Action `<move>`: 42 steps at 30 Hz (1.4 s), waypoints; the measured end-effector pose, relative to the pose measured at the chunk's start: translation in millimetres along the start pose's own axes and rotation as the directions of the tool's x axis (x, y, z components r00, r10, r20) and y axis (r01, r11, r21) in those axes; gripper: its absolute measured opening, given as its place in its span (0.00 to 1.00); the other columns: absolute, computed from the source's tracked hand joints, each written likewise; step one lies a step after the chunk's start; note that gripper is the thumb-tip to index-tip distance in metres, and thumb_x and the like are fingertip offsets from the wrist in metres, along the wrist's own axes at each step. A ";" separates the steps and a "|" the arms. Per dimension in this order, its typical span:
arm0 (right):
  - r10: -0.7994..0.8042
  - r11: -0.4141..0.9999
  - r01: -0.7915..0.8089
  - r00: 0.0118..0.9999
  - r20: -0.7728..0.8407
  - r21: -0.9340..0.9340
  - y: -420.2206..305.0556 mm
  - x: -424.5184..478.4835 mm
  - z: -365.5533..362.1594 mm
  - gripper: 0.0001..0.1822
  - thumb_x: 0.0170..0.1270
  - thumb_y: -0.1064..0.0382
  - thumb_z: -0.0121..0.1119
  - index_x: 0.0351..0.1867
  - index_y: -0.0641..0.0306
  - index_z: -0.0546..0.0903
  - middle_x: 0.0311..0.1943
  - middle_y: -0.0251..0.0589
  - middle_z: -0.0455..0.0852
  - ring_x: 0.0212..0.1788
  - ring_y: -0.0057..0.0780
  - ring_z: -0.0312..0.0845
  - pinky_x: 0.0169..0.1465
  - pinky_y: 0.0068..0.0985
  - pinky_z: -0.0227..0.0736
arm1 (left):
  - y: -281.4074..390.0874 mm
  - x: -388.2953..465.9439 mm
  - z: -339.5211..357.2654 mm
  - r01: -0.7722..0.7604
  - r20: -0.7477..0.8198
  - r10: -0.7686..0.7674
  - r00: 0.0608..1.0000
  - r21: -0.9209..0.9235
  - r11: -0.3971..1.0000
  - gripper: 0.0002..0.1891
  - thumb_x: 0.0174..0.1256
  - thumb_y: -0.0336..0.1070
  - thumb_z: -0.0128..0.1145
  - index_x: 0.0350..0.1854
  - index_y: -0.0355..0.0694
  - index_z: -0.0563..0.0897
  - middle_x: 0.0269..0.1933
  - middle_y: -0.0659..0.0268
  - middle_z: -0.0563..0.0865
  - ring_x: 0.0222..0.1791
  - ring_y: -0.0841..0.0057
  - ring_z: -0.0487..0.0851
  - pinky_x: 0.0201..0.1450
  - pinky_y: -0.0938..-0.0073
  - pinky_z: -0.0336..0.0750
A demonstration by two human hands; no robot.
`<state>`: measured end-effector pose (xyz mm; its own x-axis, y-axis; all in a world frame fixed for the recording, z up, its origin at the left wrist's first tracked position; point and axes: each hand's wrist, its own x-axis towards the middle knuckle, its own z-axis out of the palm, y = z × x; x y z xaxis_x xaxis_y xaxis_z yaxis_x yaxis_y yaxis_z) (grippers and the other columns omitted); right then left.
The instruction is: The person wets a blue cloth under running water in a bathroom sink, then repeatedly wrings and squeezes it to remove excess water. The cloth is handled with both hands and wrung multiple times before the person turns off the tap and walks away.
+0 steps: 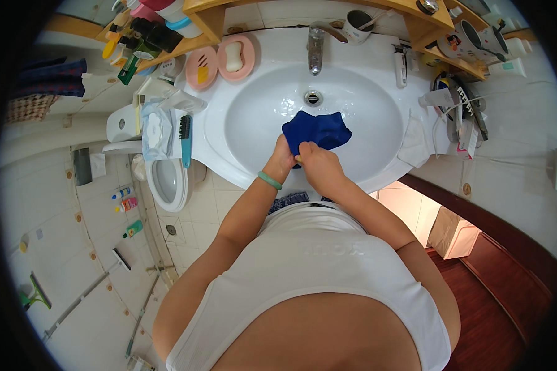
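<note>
Over the front half of the white washbasin (376, 111), a dark blue cloth (315, 130) is bunched up and looks wet. My left hand (284, 150) grips its left edge, with a pale green bangle (270, 181) around that wrist. Fingers curled, my right hand (322, 167) grips the cloth's lower edge, close against my left hand. A small yellowish spot shows by the right fingers; what it is cannot be told. Beyond the cloth lie the metal drain (313, 98) and the chrome faucet (315, 51). No running water is visible.
Pink soap dishes (202, 69), one holding a white soap bar (234, 56), sit at the back left. A blue hairbrush (186, 141) lies on the left counter. A white cloth (414, 141) drapes the right rim. Wooden shelves (427, 28) overhang the back; a toilet (167, 185) stands left.
</note>
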<state>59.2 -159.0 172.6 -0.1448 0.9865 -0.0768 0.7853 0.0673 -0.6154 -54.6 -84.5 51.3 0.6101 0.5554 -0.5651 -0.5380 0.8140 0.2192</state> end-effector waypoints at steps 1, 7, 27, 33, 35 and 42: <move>-0.017 1.000 0.018 1.000 0.019 -0.017 1.1 -1.9 3.3 0.09 0.67 0.63 0.56 0.35 0.65 0.70 0.32 0.50 0.80 0.33 0.50 0.80 0.33 0.41 0.75 | 0.0 -1.8 6.3 0.003 0.016 -0.002 1.000 -0.057 0.998 0.21 0.76 0.44 0.43 0.59 0.32 0.76 0.55 0.54 0.83 0.53 0.61 0.83 0.59 0.61 0.78; -0.014 0.999 0.009 0.996 0.083 0.053 -0.9 -4.5 6.7 0.08 0.66 0.61 0.58 0.35 0.63 0.74 0.34 0.50 0.80 0.33 0.52 0.80 0.34 0.42 0.74 | -1.0 -20.4 32.9 -0.038 0.238 0.106 0.965 -0.272 0.962 0.33 0.76 0.62 0.37 0.66 0.37 0.72 0.65 0.53 0.77 0.65 0.58 0.74 0.70 0.56 0.66; -0.212 0.965 0.233 0.964 -0.162 0.119 16.8 33.3 4.3 0.29 0.69 0.60 0.49 0.68 0.73 0.67 0.71 0.54 0.64 0.77 0.53 0.46 0.77 0.48 0.39 | -11.3 -33.1 44.2 0.095 0.422 0.102 0.901 -0.420 0.902 0.24 0.80 0.50 0.34 0.71 0.46 0.67 0.70 0.62 0.72 0.70 0.66 0.69 0.73 0.59 0.62; -0.094 0.987 0.058 0.965 -0.246 -0.147 41.3 63.8 -8.5 0.29 0.70 0.58 0.48 0.69 0.73 0.65 0.72 0.53 0.63 0.77 0.53 0.46 0.78 0.45 0.39 | -1.4 -42.8 80.6 0.072 0.267 -0.020 0.963 -0.186 0.980 0.26 0.79 0.47 0.34 0.73 0.42 0.63 0.71 0.57 0.69 0.71 0.63 0.68 0.74 0.58 0.59; -0.175 0.981 0.186 0.972 -0.154 0.054 29.1 43.0 6.5 0.30 0.70 0.58 0.48 0.70 0.74 0.64 0.72 0.53 0.64 0.77 0.51 0.49 0.78 0.44 0.42 | -7.0 -34.0 61.5 0.068 0.378 0.089 0.921 -0.382 0.921 0.25 0.79 0.49 0.34 0.72 0.46 0.65 0.69 0.59 0.73 0.68 0.65 0.72 0.73 0.60 0.64; -0.099 0.994 0.082 0.950 -0.295 -0.070 51.3 67.2 -4.3 0.21 0.72 0.55 0.48 0.55 0.68 0.81 0.61 0.52 0.78 0.72 0.50 0.60 0.75 0.43 0.49 | -8.6 -49.5 86.4 0.077 0.253 -0.023 0.967 -0.205 0.976 0.24 0.80 0.46 0.35 0.69 0.40 0.68 0.67 0.58 0.75 0.66 0.64 0.74 0.71 0.60 0.66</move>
<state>92.3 -88.6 139.3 -0.0381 0.9749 0.2192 0.8112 0.1583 -0.5629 -29.9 -104.3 146.1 0.7500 0.5611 -0.3502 -0.5970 0.8022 0.0067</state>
